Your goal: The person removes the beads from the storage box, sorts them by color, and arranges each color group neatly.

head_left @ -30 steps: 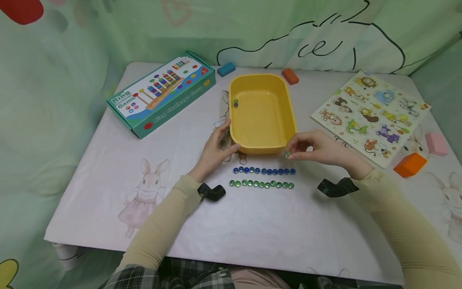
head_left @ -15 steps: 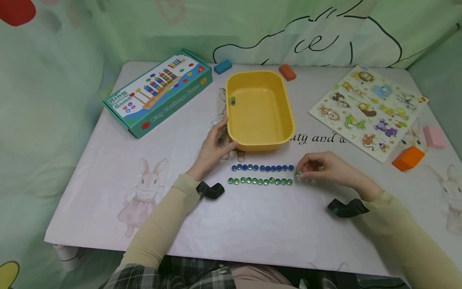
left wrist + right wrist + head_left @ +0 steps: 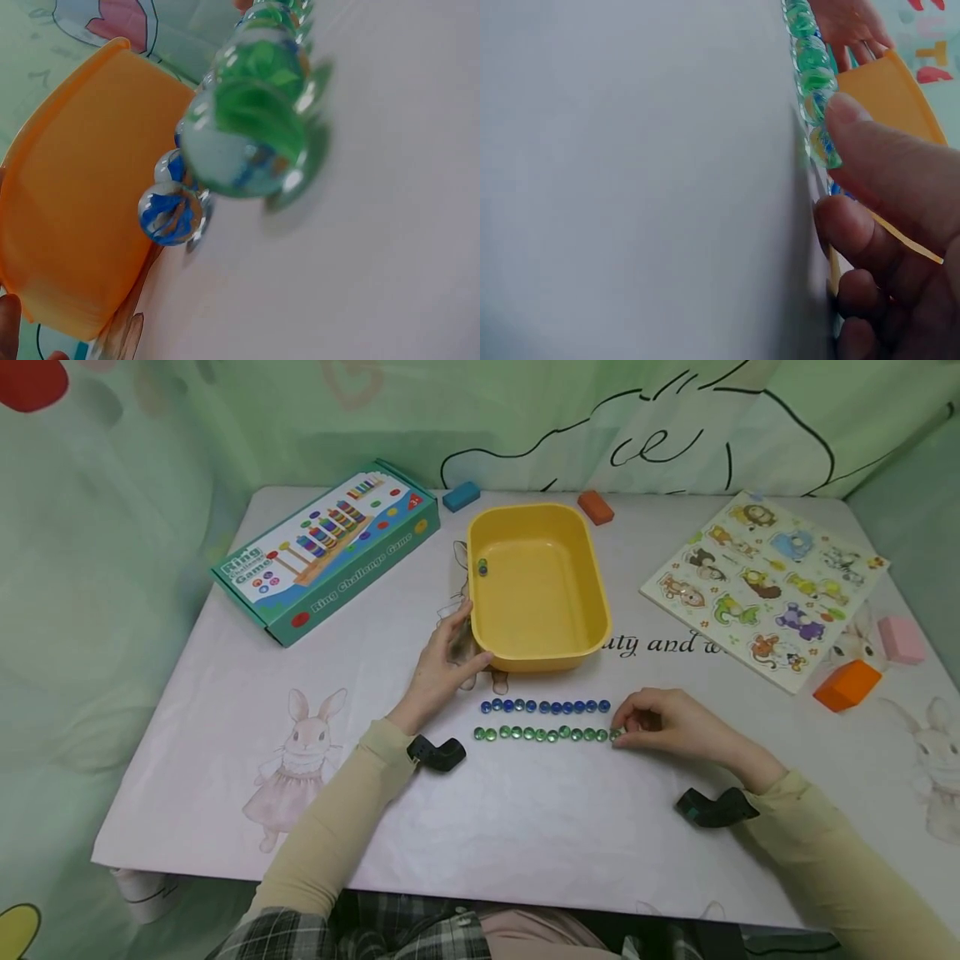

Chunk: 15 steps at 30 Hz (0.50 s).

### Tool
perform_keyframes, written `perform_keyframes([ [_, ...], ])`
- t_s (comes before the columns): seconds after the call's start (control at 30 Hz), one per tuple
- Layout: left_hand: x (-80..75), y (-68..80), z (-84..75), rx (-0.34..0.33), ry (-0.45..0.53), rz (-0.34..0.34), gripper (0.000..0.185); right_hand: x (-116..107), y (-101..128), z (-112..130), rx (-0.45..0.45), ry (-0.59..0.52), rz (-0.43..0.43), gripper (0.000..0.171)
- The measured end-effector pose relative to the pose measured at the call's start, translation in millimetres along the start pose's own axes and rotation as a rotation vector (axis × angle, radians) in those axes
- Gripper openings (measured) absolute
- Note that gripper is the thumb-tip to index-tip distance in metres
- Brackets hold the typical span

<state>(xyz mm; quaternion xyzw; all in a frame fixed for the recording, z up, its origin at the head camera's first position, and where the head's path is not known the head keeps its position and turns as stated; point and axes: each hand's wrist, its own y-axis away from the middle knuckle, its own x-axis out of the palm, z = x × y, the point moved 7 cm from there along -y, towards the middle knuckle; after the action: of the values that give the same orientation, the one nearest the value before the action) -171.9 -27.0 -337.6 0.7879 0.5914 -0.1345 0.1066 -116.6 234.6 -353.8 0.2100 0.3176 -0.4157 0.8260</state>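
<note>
A yellow tub (image 3: 540, 660) stands mid-table with one marble (image 3: 483, 567) inside, by its left wall. My left hand (image 3: 468, 639) holds the tub's near-left corner, thumb along the front wall. In front of the tub lie a row of blue marbles (image 3: 545, 706) and a row of green marbles (image 3: 540, 734). My right hand (image 3: 626, 727) pinches a green marble (image 3: 616, 735) at the right end of the green row. The right wrist view shows my fingers (image 3: 885, 172) on that marble (image 3: 823, 146). The left wrist view shows a green marble (image 3: 251, 127), a blue marble (image 3: 171, 214) and the tub (image 3: 75, 210).
A Ring Challenge Game box (image 3: 326, 547) lies at the back left and an animal puzzle board (image 3: 765, 585) at the right. A blue block (image 3: 461, 496) and a red-orange block (image 3: 596, 507) sit behind the tub. An orange block (image 3: 847, 685) and a pink block (image 3: 902, 639) are far right.
My right hand came from the tub's near-right corner down to the right end of the green row, carrying a green marble. The left hand stayed on the tub.
</note>
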Motion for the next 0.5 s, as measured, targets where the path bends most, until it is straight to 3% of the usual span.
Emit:
perform_keyframes([
  [0.27, 4.3, -14.2, 32.0, 0.018, 0.0, -0.013, 0.072, 1.0, -0.8, 0.2, 0.014, 0.036, 0.002, 0.013],
  [0.5, 5.0, -15.5, 36.8, 0.035, 0.007, -0.019, 0.072, -2.5, -2.9, -0.2, 0.038, 0.002, 0.037, 0.011],
])
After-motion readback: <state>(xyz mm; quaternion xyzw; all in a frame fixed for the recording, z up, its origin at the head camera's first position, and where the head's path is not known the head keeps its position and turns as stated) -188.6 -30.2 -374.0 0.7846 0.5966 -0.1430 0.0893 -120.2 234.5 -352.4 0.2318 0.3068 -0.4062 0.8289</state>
